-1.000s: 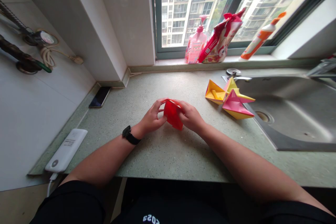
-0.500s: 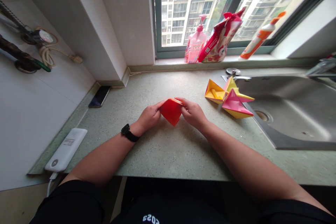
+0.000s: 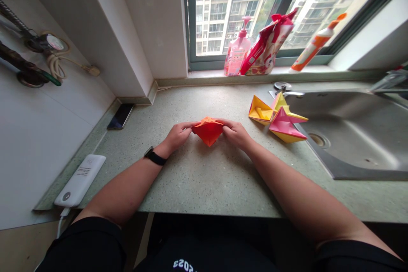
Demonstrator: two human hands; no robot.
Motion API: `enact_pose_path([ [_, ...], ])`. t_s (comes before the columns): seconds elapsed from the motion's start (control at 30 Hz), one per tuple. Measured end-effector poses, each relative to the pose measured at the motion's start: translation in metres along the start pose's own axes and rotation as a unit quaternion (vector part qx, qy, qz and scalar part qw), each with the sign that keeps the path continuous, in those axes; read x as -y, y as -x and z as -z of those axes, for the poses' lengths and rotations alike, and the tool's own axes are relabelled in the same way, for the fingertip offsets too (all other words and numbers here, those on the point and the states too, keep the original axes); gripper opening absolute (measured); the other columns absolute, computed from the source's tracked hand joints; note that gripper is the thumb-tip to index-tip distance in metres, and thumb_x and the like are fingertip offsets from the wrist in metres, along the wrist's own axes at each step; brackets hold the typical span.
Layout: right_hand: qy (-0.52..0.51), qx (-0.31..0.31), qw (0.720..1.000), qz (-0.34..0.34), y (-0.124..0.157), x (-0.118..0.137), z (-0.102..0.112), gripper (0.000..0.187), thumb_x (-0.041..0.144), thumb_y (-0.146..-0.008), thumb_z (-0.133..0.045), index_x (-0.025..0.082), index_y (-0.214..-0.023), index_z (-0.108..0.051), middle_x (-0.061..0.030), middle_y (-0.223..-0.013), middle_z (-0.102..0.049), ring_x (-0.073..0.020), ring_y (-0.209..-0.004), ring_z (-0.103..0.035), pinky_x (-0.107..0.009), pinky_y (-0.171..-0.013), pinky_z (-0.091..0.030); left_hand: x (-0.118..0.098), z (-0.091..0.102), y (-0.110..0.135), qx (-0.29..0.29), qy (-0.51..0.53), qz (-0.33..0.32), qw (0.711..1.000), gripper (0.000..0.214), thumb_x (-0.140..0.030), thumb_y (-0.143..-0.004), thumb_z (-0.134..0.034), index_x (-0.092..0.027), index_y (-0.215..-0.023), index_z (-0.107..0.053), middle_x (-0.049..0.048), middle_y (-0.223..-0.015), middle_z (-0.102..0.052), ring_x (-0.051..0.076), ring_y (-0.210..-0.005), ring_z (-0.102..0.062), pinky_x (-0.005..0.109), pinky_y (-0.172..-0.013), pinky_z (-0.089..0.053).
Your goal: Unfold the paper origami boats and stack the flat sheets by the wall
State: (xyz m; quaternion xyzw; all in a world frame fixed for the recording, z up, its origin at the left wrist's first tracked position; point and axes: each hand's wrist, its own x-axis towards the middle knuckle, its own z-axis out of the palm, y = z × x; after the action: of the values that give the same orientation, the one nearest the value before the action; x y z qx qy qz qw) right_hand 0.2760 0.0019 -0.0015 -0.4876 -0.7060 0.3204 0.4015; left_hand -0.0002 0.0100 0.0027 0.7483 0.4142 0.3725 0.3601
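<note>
A folded red-orange origami paper [image 3: 208,132] sits on the speckled green stone counter [image 3: 207,182], its point facing me and a paler orange tip on top. My left hand [image 3: 178,135] grips its left side, and my right hand [image 3: 235,134] grips its right side. A black watch circles my left wrist. To the right of my right hand lies a folded yellow and pink origami piece [image 3: 282,121], not touching either hand.
A steel sink [image 3: 344,136] is set into the counter at right. A white power bank [image 3: 80,180] and a phone [image 3: 121,116] lie along the left edge. A pink pump bottle [image 3: 237,53], a red bag [image 3: 267,46] and an orange-capped bottle [image 3: 314,42] stand on the windowsill.
The red-orange paper has flattened and spread sideways, now showing a paler orange tip on top. Both hands have moved slightly apart and lower, nearer the counter.
</note>
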Motion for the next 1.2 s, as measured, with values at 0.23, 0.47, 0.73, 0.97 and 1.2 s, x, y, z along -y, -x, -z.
enact_pose_path([
  [0.23, 0.038, 0.046, 0.998, 0.008, 0.001, -0.003, -0.002, 0.054, 0.014, -0.088, -0.052, 0.03, -0.127, -0.085, -0.0015, -0.129, -0.084, -0.0257, -0.12, -0.079, -0.047, -0.111, -0.06, -0.012, 0.001, 0.001, 0.004, -0.033, 0.032, 0.999, 0.038, -0.041, -0.105, -0.056, -0.02, -0.115, -0.085, 0.0077, -0.109, -0.085, 0.028, -0.112, -0.078, 0.048, -0.114, -0.057],
  [0.47, 0.161, -0.015, 0.987, 0.009, 0.008, 0.001, -0.003, 0.056, 0.011, -0.09, -0.057, 0.031, -0.136, -0.082, -0.0028, -0.133, -0.082, -0.0287, -0.118, -0.081, -0.045, -0.106, -0.063, -0.012, -0.009, 0.005, -0.015, -0.086, -0.076, 0.993, 0.044, -0.045, -0.113, -0.048, -0.021, -0.14, -0.074, 0.0115, -0.139, -0.076, 0.028, -0.134, -0.068, 0.05, -0.121, -0.052],
  [0.73, 0.225, 0.023, 0.974, -0.034, 0.012, 0.013, -0.012, 0.054, 0.018, -0.097, -0.056, 0.028, -0.148, -0.074, -0.0041, -0.139, -0.079, -0.029, -0.125, -0.078, -0.044, -0.112, -0.06, -0.011, -0.008, 0.012, 0.037, -0.048, -0.199, 0.978, 0.048, -0.047, -0.116, -0.046, -0.03, -0.16, -0.058, 0.0102, -0.165, -0.059, 0.028, -0.153, -0.055, 0.056, -0.131, -0.043],
  [0.97, 0.134, 0.004, 0.991, -0.011, 0.007, 0.006, -0.006, 0.059, 0.016, -0.092, -0.046, 0.023, -0.14, -0.078, -0.0062, -0.136, -0.081, -0.0269, -0.129, -0.073, -0.046, -0.117, -0.055, -0.008, -0.013, 0.011, 0.096, -0.13, -0.275, 0.948, 0.045, -0.024, -0.112, -0.055, -0.033, -0.155, -0.063, 0.0094, -0.156, -0.068, 0.027, -0.146, -0.062, 0.056, -0.125, -0.05],
  [1.2, 0.125, -0.031, 0.991, 0.022, 0.003, 0.003, -0.003, 0.045, 0.027, -0.099, -0.048, 0.021, -0.131, -0.08, -0.0107, -0.129, -0.082, -0.03, -0.123, -0.074, -0.049, -0.111, -0.057, 0.001, -0.014, 0.012, 0.195, -0.199, -0.253, 0.926, 0.041, -0.019, -0.112, -0.053, -0.032, -0.146, -0.072, 0.0077, -0.154, -0.07, 0.025, -0.142, -0.066, 0.05, -0.123, -0.053],
])
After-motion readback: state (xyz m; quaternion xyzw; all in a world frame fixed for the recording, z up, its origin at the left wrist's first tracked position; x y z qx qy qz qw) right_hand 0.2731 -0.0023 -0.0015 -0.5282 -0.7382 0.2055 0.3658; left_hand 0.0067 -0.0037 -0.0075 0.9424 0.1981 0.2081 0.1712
